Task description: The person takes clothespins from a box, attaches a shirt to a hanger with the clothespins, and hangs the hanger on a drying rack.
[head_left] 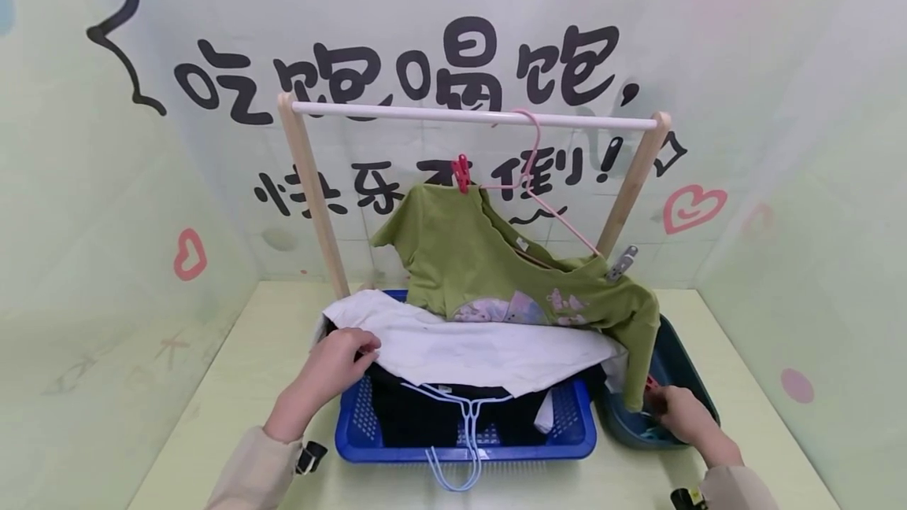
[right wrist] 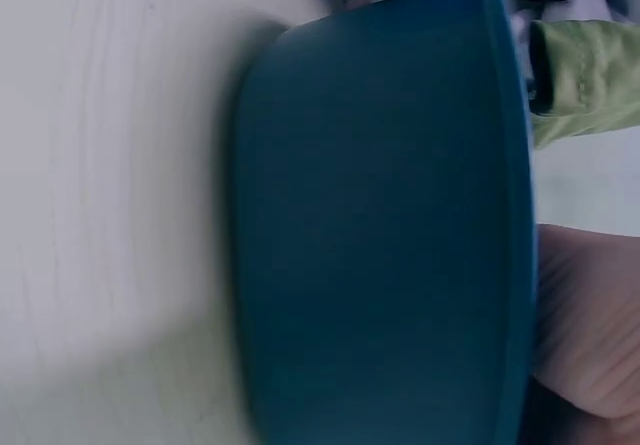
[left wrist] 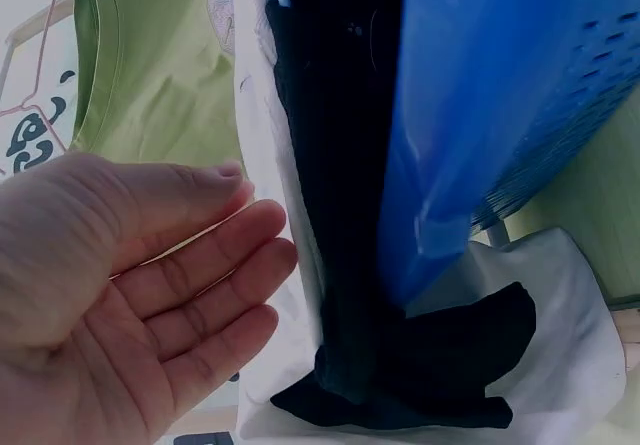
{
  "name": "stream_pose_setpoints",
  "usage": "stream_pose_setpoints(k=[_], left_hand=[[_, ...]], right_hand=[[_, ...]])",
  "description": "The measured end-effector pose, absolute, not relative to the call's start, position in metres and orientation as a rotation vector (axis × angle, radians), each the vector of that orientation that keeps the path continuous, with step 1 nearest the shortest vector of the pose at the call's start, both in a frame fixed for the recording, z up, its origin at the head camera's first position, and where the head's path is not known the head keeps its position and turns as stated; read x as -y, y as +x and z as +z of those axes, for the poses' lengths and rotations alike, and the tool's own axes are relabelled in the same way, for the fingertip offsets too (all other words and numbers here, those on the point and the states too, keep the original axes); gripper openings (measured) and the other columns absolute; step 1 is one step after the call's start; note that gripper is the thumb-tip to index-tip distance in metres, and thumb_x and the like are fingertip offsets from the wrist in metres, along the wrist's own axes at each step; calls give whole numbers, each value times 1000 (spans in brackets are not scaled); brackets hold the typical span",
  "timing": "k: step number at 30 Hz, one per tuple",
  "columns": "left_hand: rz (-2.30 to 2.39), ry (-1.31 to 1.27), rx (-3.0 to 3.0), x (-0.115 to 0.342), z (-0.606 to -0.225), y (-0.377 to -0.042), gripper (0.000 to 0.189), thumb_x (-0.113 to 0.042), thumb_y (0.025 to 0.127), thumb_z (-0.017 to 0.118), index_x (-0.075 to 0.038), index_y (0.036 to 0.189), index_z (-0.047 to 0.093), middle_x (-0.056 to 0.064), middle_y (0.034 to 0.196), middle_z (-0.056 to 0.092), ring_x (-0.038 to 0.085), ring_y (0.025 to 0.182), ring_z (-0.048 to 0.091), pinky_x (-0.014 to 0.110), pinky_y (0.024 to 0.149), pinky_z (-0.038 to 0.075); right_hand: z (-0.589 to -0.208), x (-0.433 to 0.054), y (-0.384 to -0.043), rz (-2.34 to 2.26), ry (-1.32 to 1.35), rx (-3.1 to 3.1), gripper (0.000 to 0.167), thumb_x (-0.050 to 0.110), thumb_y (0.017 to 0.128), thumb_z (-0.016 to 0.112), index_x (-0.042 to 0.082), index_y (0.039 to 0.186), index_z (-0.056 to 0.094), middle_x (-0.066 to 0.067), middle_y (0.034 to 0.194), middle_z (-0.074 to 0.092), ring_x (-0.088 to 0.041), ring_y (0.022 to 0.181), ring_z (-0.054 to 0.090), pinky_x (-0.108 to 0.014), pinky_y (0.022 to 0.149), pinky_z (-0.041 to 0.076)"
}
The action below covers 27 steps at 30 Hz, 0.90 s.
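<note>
A green T-shirt hangs on a pink hanger from the white rail. A red clothespin clips one shoulder and a grey clothespin the other. My left hand is by the white garment draped over the blue basket; in the left wrist view its fingers curve loosely, holding nothing. My right hand reaches into the dark green basin, pinching a second red clothespin beside the shirt's sleeve. In the right wrist view the basin wall hides those fingertips.
A wooden rack with a white rail stands at the back. The blue basket holds dark clothes, and blue hangers jut over its front rim. More small items lie in the basin.
</note>
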<state>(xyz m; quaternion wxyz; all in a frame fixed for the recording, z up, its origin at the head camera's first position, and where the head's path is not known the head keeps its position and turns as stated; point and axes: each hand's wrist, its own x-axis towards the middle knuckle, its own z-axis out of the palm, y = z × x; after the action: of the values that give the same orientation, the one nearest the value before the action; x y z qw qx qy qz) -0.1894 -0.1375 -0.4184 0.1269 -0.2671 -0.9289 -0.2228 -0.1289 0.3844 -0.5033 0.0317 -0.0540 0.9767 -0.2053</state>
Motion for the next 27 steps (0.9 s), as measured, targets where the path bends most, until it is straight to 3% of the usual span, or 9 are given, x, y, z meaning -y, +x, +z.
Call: stream_pose_setpoints(k=[7, 13, 20, 27], left_hand=[[-566, -826, 2693, 135, -420, -188, 12, 2, 73, 74, -9, 74, 70, -2, 73, 63, 16, 72, 58, 30, 64, 51], [-506, -847, 2668, 136, -424, -190, 13, 0, 71, 77, -11, 72, 69, -4, 71, 62, 15, 71, 56, 28, 61, 50], [-476, -873, 2670, 138, -427, -191, 13, -5, 67, 79, -12, 72, 69, -4, 71, 62, 15, 70, 55, 26, 59, 48], [-399, -909, 2679, 136, -430, -194, 12, -8, 68, 79, -12, 72, 69, -4, 72, 60, 15, 70, 55, 26, 60, 48]], right_hand=[[-509, -388, -129, -692, -247, -2948, 20, -6, 67, 71, 9, 78, 63, 3, 72, 56, -11, 64, 47, -31, 55, 44], [-515, -398, -132, -782, -410, -2928, 26, -14, 63, 61, 7, 79, 65, 4, 71, 55, -10, 63, 45, -30, 53, 41], [-505, -389, -131, -678, -270, -2899, 28, -15, 63, 61, 8, 79, 64, 2, 73, 57, -10, 64, 46, -29, 56, 43], [-500, -387, -129, -627, -291, -2892, 28, -15, 64, 61, 7, 81, 64, 2, 74, 58, -10, 64, 46, -29, 57, 44]])
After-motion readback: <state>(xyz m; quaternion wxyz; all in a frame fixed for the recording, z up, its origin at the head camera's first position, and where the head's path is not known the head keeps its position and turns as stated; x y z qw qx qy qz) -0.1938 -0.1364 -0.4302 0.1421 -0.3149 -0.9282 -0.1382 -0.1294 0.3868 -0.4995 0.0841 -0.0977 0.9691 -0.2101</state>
